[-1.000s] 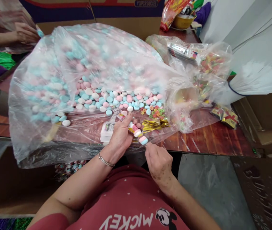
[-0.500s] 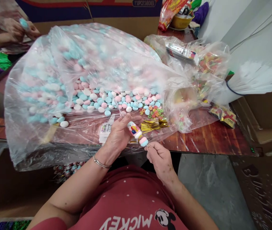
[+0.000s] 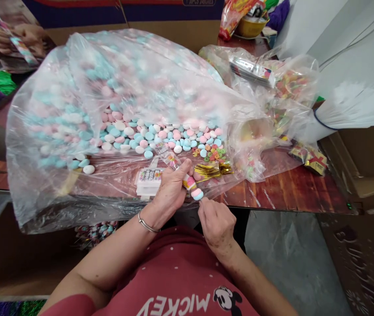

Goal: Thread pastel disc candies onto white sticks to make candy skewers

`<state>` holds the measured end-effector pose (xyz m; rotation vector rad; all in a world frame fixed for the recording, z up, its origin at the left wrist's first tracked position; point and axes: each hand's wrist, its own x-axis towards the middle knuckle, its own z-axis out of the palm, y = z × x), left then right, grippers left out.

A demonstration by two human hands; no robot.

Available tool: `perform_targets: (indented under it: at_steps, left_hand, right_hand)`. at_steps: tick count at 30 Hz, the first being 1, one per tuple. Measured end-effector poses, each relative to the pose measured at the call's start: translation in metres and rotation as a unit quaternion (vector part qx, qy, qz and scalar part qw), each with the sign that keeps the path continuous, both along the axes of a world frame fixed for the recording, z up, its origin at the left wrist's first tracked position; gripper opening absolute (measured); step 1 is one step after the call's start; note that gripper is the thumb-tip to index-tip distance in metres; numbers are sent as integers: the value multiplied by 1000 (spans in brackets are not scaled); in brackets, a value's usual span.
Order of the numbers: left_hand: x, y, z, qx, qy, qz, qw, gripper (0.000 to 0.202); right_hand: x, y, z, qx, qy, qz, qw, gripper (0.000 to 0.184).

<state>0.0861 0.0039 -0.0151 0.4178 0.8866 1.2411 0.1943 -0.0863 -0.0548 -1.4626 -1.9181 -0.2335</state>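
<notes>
My left hand (image 3: 172,186) is closed around a clear printed wrapper (image 3: 162,151), whose upper part sticks out past my thumb. Candies on a skewer (image 3: 197,194), pink, white and blue, show from the lower end of the wrapper. At that end my right hand (image 3: 217,223) is closed in a pinch on the skewer's stick, mostly hidden by the fingers. Left of my left hand lies a stack of printed wrappers (image 3: 148,177). Gold twist ties (image 3: 208,171) and small ring candies (image 3: 211,152) lie just beyond my hands.
A big clear bag (image 3: 52,101) of pink, blue and white candies covers much of the table (image 3: 285,193). White sticks (image 3: 358,105) stand in a container at right, beside an open carton (image 3: 361,162). At upper left, a co-worker's hands (image 3: 25,39) hold a wrapped candy skewer.
My left hand has shifted slightly right and closed further down the wrapper, which now reaches out beyond it. My right hand stays at the stick end. The co-worker's hands now show a wrapped skewer.
</notes>
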Motion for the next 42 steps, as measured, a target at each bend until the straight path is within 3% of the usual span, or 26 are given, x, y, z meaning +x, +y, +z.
perform_targets:
  at_steps: [4, 7, 9, 10, 13, 17, 22, 26, 36, 42]
  left_hand:
    - [13, -15, -5, 6, -15, -29, 999, 46]
    - [13, -17, -4, 7, -32, -46, 998, 44]
    - [7, -12, -1, -1, -30, -40, 999, 47]
    - [2, -8, 2, -4, -25, -30, 999, 50]
    - [-10, 4, 9, 7, -2, 24, 1000, 52]
    - [-17, 11, 12, 29, 25, 36, 999, 46]
    - [-15, 15, 8, 4, 0, 32, 999, 34]
    - [-16, 21, 6, -35, -21, 75, 996, 35]
    - [-21, 28, 5, -11, -84, 127, 988, 25]
    - [-23, 27, 2, 15, -83, 121, 989, 31]
  right_hand:
    - [-2, 0, 3, -109, 136, 21, 984, 20]
    - [0, 3, 12, -232, 304, 38, 923, 24]
    - [3, 6, 17, -273, 366, 49, 888, 25]
    - [5, 8, 19, -278, 373, 55, 884, 25]
    - [8, 10, 18, -230, 305, 65, 922, 22]
    - [8, 9, 9, -101, 161, 66, 980, 20]
    - [9, 8, 9, -38, 68, 52, 996, 20]
    - [7, 7, 14, -16, 21, 43, 999, 23]
    - [3, 4, 17, -95, 93, 69, 989, 29]
    - [3, 2, 19, -252, 230, 95, 935, 27]
